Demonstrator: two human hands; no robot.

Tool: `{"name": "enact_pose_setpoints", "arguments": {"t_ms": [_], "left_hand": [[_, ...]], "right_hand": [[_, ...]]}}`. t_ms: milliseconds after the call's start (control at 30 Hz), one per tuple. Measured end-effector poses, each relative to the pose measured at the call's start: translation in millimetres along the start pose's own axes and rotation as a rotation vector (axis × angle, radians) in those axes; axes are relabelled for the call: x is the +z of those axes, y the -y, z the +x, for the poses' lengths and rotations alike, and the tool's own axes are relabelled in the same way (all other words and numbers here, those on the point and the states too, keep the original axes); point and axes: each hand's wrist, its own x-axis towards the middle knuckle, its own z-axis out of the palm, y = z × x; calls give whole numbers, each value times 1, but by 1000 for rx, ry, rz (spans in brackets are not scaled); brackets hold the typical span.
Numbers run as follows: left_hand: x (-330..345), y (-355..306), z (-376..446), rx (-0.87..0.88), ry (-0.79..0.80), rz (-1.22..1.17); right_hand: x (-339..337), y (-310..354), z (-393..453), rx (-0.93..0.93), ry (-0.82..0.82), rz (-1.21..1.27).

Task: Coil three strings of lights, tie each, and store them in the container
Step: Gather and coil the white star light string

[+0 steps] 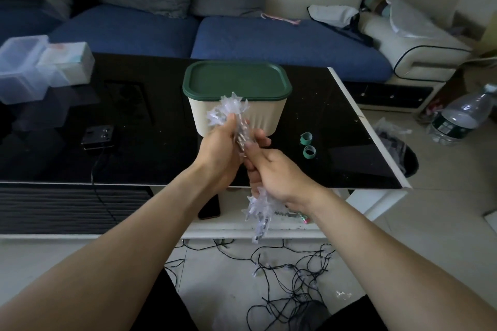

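Observation:
I hold a bundled string of clear star-shaped lights (pixel 228 111) over the near edge of the black table (pixel 150 158). My left hand (pixel 219 153) grips its upper part, stars sticking out above the fist. My right hand (pixel 271 172) grips the bundle just below, and more stars hang beneath it. Behind the hands stands the cream container (pixel 262 118) with its green lid (pixel 236 79) on. Two green tie rolls (pixel 308 145) lie on the table to the right. A loose black string of lights (pixel 293 277) sprawls on the floor between my knees.
Clear plastic boxes (pixel 32 67) stand at the table's far left, a small black box (pixel 98 136) with a cable near its middle left. A phone (pixel 209 208) lies on the lower shelf. A water bottle (pixel 462 115) stands on the floor right; a blue sofa (pixel 215 32) lies behind.

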Motion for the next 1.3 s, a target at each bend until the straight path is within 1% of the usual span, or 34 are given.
{"name": "enact_pose_setpoints", "arguments": {"t_ms": [100, 167, 200, 300, 333, 367, 433, 467, 500, 567, 667, 767, 800, 833, 933, 1000, 1100, 1200, 1300], "left_hand": [[-4, -1, -8, -109, 170, 10], [-5, 5, -10, -171, 231, 67], [-4, 6, -11, -184, 235, 77], [-1, 3, -11, -177, 139, 50], [-1, 1, -12, -181, 118, 18], [-3, 0, -10, -187, 107, -38], [-5, -3, -8, -205, 119, -185], [-6, -5, -9, -213, 129, -243], [-8, -5, -8, -215, 131, -285], [-10, -4, -7, -208, 122, -343], [-11, -3, -3, -179, 89, -288], [-9, 1, 1, -150, 30, -253], [-8, 2, 2, -142, 13, -239], [-7, 2, 2, -140, -4, -229], [-7, 2, 5, -168, -35, -276], [-6, 1, 4, -171, -27, -331], [-5, -3, 2, -146, 15, -408], [-6, -8, 0, -152, 78, -511], [-7, -9, -1, -198, 72, -565]], "right_hand": [[-1, -2, -6, 21, -12, 259], [0, -1, -9, 54, 2, 379], [0, 0, -11, 78, 13, 415], [4, 3, -14, 123, 79, 514], [5, 3, -14, 111, 106, 485], [5, 2, -14, 68, 123, 369], [6, 1, -13, -37, 83, 5], [6, 1, -12, -69, 52, -104], [6, 1, -12, -72, 32, -135], [4, 0, -13, -76, 67, -128], [1, -3, -13, -78, 170, -78], [0, -1, -13, -32, 229, 132], [1, 0, -13, -18, 229, 162], [2, -1, -12, -22, 212, 143], [8, -1, -11, -75, 122, -37], [11, 1, -10, -81, 99, -72], [8, 5, -10, -54, 110, 12], [-2, 5, -12, 4, 204, 131], [-7, 5, -15, 56, 270, 168]]}}
